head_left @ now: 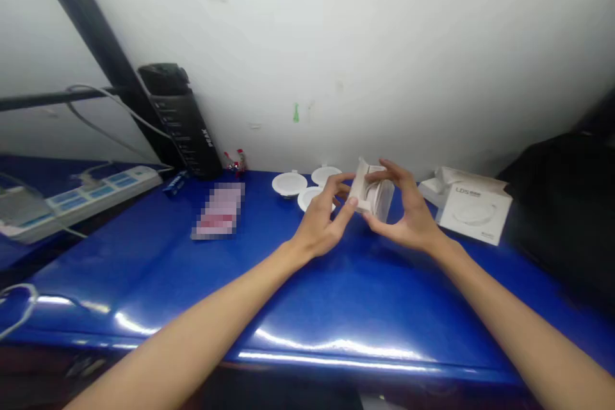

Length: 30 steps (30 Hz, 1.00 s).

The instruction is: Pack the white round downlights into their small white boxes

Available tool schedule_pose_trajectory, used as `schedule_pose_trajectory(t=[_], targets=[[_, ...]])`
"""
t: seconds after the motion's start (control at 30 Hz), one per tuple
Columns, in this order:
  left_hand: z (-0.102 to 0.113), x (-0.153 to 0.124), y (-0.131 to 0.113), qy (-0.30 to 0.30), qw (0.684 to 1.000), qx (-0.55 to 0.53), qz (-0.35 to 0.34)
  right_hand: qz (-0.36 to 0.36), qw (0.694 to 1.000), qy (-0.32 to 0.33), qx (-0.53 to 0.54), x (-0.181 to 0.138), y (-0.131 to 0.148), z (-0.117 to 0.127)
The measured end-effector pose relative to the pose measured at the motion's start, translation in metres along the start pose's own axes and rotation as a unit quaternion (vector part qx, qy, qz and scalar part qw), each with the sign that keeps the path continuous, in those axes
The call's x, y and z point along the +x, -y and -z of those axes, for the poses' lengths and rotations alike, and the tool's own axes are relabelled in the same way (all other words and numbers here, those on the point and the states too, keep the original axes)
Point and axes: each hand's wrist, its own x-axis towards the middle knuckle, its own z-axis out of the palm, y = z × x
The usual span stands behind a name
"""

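Note:
Both hands hold a small white cardboard box (pixel 372 192) just above the blue table (pixel 288 295). My left hand (pixel 323 221) pinches its left side with thumb and fingers. My right hand (pixel 406 214) wraps around its right side, fingers curled over the top. A flap at the top of the box stands open. Just behind the hands, three white round downlights (pixel 289 184) lie on the table.
A white box printed with a round lamp (pixel 473 211) sits to the right, another open carton behind it. A black tower device (pixel 180 118), a power strip (pixel 91 192) with cables and a blurred pink card (pixel 218 211) lie left. Dark bag (pixel 562 205) at far right.

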Motion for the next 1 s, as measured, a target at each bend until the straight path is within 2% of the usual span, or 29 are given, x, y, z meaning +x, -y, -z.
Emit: schedule_pose_trajectory(t=[0.17,0.33,0.77,1.0], targets=[[-0.002,-0.002,-0.001,0.013,1.000,0.019,-0.016,-0.005,1.000,-0.001,-0.018,-0.001,0.002,-0.003],[-0.007,-0.003,0.004,0.012,0.999,0.042,-0.019,0.033,0.999,-0.016,-0.007,0.001,0.007,-0.004],[-0.010,-0.004,0.002,0.006,0.997,0.072,0.013,0.069,0.997,-0.006,-0.035,0.005,0.011,0.001],[-0.010,-0.004,-0.004,0.005,0.992,0.124,0.030,0.040,0.998,0.005,-0.052,0.005,0.015,-0.001]])
